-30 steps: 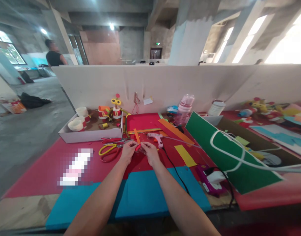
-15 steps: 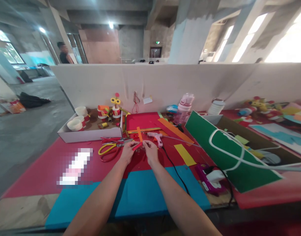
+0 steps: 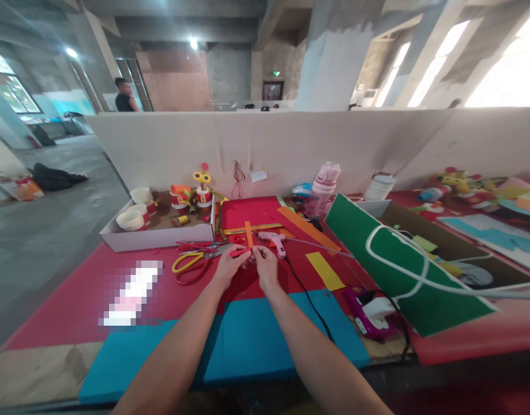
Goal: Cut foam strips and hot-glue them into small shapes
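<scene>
My left hand (image 3: pixel 227 268) is closed in a pinch on a small red piece (image 3: pixel 239 252), which looks like folded or rolled paper. Close beside it, my right hand (image 3: pixel 266 269) pinches the lower end of a narrow orange paper strip (image 3: pixel 248 235). The strip stands up between the two hands and meets the red piece at the fingertips; whether they are joined is hidden. Just beyond my right hand lies a pink glue gun (image 3: pixel 276 242). Yellow-and-red-handled scissors (image 3: pixel 193 265) rest left of my left hand.
A white box (image 3: pixel 161 239) holds paper cups and a yellow-eyed figure (image 3: pixel 202 180). Orange paper (image 3: pixel 308 229) and yellow paper (image 3: pixel 325 271) lie to the right. A purple power strip (image 3: pixel 371 323) sits by a green board (image 3: pixel 398 276). Blue sheets (image 3: pixel 265 337) cover the front edge.
The orange strip has turned more upright and shifted slightly right. My left hand has tilted the red piece nearer to level. In the background, a person has moved right.
</scene>
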A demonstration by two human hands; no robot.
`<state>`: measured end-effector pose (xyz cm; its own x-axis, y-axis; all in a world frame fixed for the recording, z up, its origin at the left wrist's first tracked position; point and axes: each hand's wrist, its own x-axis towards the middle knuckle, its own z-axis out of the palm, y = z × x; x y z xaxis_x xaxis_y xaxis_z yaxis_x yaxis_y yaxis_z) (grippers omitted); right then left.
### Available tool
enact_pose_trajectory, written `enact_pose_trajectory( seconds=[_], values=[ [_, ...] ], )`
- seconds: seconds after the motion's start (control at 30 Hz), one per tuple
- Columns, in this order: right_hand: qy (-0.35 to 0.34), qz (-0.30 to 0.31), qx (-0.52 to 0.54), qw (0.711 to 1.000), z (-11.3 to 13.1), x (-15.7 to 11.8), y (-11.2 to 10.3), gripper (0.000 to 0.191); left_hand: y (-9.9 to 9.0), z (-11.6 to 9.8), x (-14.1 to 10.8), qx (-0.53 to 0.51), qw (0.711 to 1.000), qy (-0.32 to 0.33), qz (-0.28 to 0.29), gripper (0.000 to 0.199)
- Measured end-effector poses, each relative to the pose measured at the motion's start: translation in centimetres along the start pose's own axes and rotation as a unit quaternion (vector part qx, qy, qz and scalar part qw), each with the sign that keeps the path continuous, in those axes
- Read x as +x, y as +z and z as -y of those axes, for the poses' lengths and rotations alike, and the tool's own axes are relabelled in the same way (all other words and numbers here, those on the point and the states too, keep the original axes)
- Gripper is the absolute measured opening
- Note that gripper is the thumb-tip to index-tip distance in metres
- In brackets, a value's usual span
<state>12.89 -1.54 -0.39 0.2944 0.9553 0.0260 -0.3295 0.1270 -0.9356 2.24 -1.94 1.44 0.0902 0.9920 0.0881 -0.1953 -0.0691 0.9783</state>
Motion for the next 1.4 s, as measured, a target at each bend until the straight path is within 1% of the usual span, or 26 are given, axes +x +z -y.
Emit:
enact_pose_trajectory(
  seconds=[0.17, 0.27, 0.33, 0.4, 0.53, 0.67, 0.9, 0.97, 1.03, 1.17, 1.27, 1.4],
  values=[
    [-0.007, 0.034, -0.021, 0.999, -0.7, 0.4, -0.3, 0.025, -0.8, 1.1, 0.6, 0.03, 0.998, 0.044, -0.045, 0.023],
    [0.005, 0.047, 0.003, 0.999, -1.0, 0.5, -0.2, 0.026, -1.3, 1.8, 1.1, 0.038, 0.996, 0.055, -0.067, 0.02],
    [0.004, 0.047, 0.009, 0.999, -1.2, 0.7, -0.2, 0.028, -1.4, 2.0, 1.2, 0.042, 0.995, 0.057, -0.071, 0.018],
    [-0.005, 0.046, -0.007, 0.999, -1.5, 0.9, -0.3, 0.028, -1.5, 2.0, 1.3, 0.056, 0.994, 0.067, -0.069, 0.014],
    [-0.011, 0.046, -0.028, 0.998, -1.8, 1.1, -0.4, 0.023, -1.5, 1.8, 1.2, 0.091, 0.989, 0.097, -0.062, 0.009],
    [-0.009, 0.058, -0.018, 0.998, -1.6, 1.0, -0.3, 0.021, -1.4, 1.4, 1.1, 0.095, 0.989, 0.092, -0.064, 0.008],
    [0.013, 0.069, -0.007, 0.998, -1.1, 0.9, -0.2, 0.023, -1.3, 1.0, 0.8, 0.093, 0.99, 0.081, -0.074, 0.012],
    [0.021, 0.069, -0.001, 0.997, -0.9, 0.7, -0.1, 0.024, -1.3, 1.0, 0.8, 0.082, 0.99, 0.077, -0.08, 0.013],
    [0.029, 0.064, 0.013, 0.997, -0.7, 0.6, 0.0, 0.025, -1.3, 1.0, 0.9, 0.049, 0.994, 0.062, -0.082, 0.016],
    [0.057, 0.063, 0.051, 0.995, -0.5, 0.6, 0.2, 0.031, -1.5, 1.1, 1.0, -0.021, 0.998, 0.025, -0.061, 0.021],
    [0.073, 0.064, 0.059, 0.994, -0.5, 0.7, 0.0, 0.033, -1.7, 0.9, 0.9, -0.01, 0.998, 0.028, -0.056, 0.022],
    [0.044, 0.073, 0.043, 0.995, -0.4, 0.7, -0.1, 0.029, -1.7, 0.7, 0.7, 0.006, 0.999, 0.026, -0.033, 0.024]
  ],
)
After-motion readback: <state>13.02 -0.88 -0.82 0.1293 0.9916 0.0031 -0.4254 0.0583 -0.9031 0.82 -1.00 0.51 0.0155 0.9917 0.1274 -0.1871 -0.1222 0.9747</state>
